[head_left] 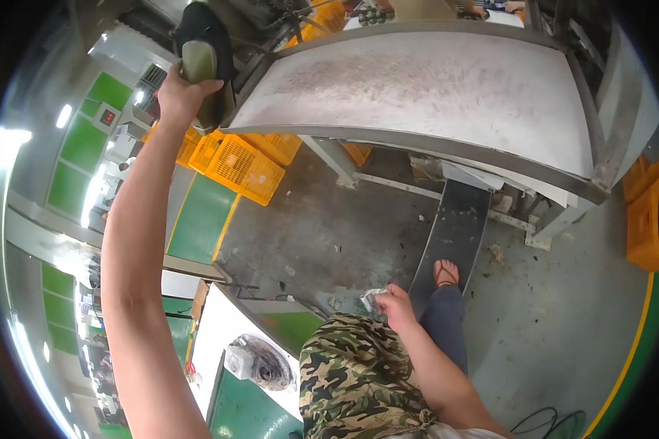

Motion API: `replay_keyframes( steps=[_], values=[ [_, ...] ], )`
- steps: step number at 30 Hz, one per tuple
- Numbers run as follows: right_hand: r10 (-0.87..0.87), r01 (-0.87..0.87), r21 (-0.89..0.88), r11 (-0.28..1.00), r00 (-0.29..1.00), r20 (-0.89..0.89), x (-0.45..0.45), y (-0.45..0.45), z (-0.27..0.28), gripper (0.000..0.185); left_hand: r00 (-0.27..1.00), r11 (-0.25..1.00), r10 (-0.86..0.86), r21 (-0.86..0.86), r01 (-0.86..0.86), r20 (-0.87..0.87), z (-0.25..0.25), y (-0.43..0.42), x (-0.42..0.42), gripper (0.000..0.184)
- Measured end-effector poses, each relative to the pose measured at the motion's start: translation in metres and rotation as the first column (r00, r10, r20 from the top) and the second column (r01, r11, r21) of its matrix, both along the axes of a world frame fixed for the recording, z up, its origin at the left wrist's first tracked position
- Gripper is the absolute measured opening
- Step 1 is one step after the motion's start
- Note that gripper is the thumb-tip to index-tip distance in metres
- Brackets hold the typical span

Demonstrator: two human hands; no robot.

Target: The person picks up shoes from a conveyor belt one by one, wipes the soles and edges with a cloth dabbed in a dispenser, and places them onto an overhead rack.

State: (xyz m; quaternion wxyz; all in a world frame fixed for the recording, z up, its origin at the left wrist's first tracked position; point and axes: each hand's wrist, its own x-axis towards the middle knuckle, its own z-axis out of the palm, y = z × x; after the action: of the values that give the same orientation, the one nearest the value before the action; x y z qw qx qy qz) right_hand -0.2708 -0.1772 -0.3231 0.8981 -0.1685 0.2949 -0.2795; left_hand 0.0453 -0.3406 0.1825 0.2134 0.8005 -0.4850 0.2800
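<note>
Clamping the shoe (200, 60) mid-length, upper left, the left hand (177, 95) has likely light, bendy footwear; well apart, the right hand (398, 307) pinches a whitish scrap (371, 299), lower centre.

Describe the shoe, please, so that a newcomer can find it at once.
Find the long table with a smudged white top. At its left end in the picture, the left hand holds up the shoe. It is dark with a pale greenish patch, unlike the orange crates lower down.
</note>
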Motion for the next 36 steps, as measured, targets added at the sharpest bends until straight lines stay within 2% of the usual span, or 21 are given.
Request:
replay_keyframes(
  steps=[2,6,9,11,13,15,16,17,19,21,23,24,25,26,27,28,29,30,33,34,36],
  values=[
    [-0.025,0.024,0.028,0.999,0.999,0.036,0.000,-0.002,0.004,0.015,0.998,0.992,0.058,0.109,-0.056,-0.010,-0.008,-0.026,0.010,0.083],
    [-0.019,0.018,0.039,0.999,1.000,0.018,0.002,-0.003,0.003,0.015,0.990,0.954,0.090,0.276,-0.117,0.106,-0.041,-0.054,0.038,0.070],
    [-0.032,0.034,0.018,0.999,0.998,-0.062,0.001,-0.008,0.008,0.016,0.967,0.952,0.058,0.277,-0.128,0.248,-0.054,-0.057,0.069,0.067],
    [-0.059,0.058,-0.008,0.998,0.990,-0.125,0.008,0.001,-0.005,0.017,0.990,0.990,0.003,0.139,-0.022,0.140,-0.058,-0.024,0.074,0.060],
    [-0.033,0.021,-0.084,0.996,0.989,-0.144,0.006,-0.001,0.009,0.017,0.965,0.979,-0.197,0.014,0.202,-0.175,-0.072,0.051,0.052,0.052],
    [-0.037,0.029,-0.098,0.995,0.996,-0.087,0.008,0.006,0.005,0.021,0.899,0.942,-0.252,0.120,0.312,-0.358,-0.098,0.160,0.022,0.051],
    [-0.035,0.025,-0.112,0.993,0.996,-0.086,0.011,0.010,-0.004,0.022,0.927,0.940,-0.071,0.287,0.187,-0.369,-0.112,0.224,-0.006,0.051],
    [0.009,-0.011,-0.146,0.989,1.000,-0.016,0.009,0.010,-0.024,0.015,0.926,0.894,0.102,0.442,0.076,-0.365,-0.121,0.286,-0.031,0.051],
    [0.070,-0.069,0.006,0.998,0.993,-0.093,0.007,0.018,0.000,0.004,0.912,0.808,0.168,0.582,0.089,-0.373,-0.166,0.424,-0.039,0.050],
    [0.126,-0.128,-0.015,0.992,0.986,-0.109,0.003,0.005,-0.037,0.016,0.725,0.668,0.529,0.743,-0.035,-0.442,-0.225,0.547,-0.063,0.035],
    [0.179,-0.174,0.060,0.983,0.979,-0.101,-0.001,-0.002,-0.040,0.013,0.663,0.301,0.725,0.952,-0.061,-0.187,-0.290,0.677,-0.092,0.028],
    [0.213,-0.204,0.080,0.976,0.968,-0.131,-0.003,-0.004,-0.046,0.015,0.552,0.236,0.823,0.965,-0.114,-0.136,-0.315,0.731,-0.126,0.029],
    [0.234,-0.224,0.084,0.971,0.962,-0.139,-0.003,0.001,-0.042,0.015,0.490,0.072,0.870,0.997,-0.028,-0.049,-0.347,0.778,-0.155,0.036],
    [0.253,-0.242,0.085,0.966,0.956,-0.147,-0.004,0.005,-0.036,0.016,0.305,0.118,0.946,0.993,-0.002,-0.112,-0.353,0.797,-0.194,0.044],
    [0.268,-0.257,0.085,0.963,0.951,-0.155,-0.003,0.009,-0.029,0.017,0.154,0.242,0.960,0.970,-0.029,-0.235,-0.386,0.841,-0.224,0.052],
    [0.285,-0.278,0.064,0.959,0.943,-0.174,0.000,0.012,-0.024,0.019,0.019,0.231,0.973,0.972,-0.034,-0.230,-0.396,0.851,-0.253,0.058],
    [0.303,-0.301,0.044,0.953,0.935,-0.185,0.003,0.016,-0.018,0.019,-0.066,0.310,0.948,0.951,-0.023,-0.310,-0.405,0.862,-0.278,0.066],
    [0.320,-0.321,0.025,0.947,0.927,-0.196,0.008,0.019,-0.011,0.019,-0.109,0.334,0.934,0.940,-0.070,-0.340,-0.437,0.876,-0.299,0.069],
    [0.372,-0.385,-0.017,0.923,0.902,-0.219,0.031,0.028,0.012,0.019,-0.053,0.260,0.959,0.939,-0.224,-0.278,-0.458,0.856,-0.323,0.070],
    [0.389,-0.405,-0.028,0.914,0.894,-0.222,0.037,0.031,0.020,0.019,-0.079,0.244,0.961,0.949,-0.198,-0.264,-0.457,0.854,-0.319,0.069],
    [0.416,-0.438,-0.068,0.896,0.884,-0.213,0.052,0.045,0.039,0.019,-0.035,0.315,0.945,0.933,-0.175,-0.326,-0.456,0.863,-0.318,0.065]
  ],
)
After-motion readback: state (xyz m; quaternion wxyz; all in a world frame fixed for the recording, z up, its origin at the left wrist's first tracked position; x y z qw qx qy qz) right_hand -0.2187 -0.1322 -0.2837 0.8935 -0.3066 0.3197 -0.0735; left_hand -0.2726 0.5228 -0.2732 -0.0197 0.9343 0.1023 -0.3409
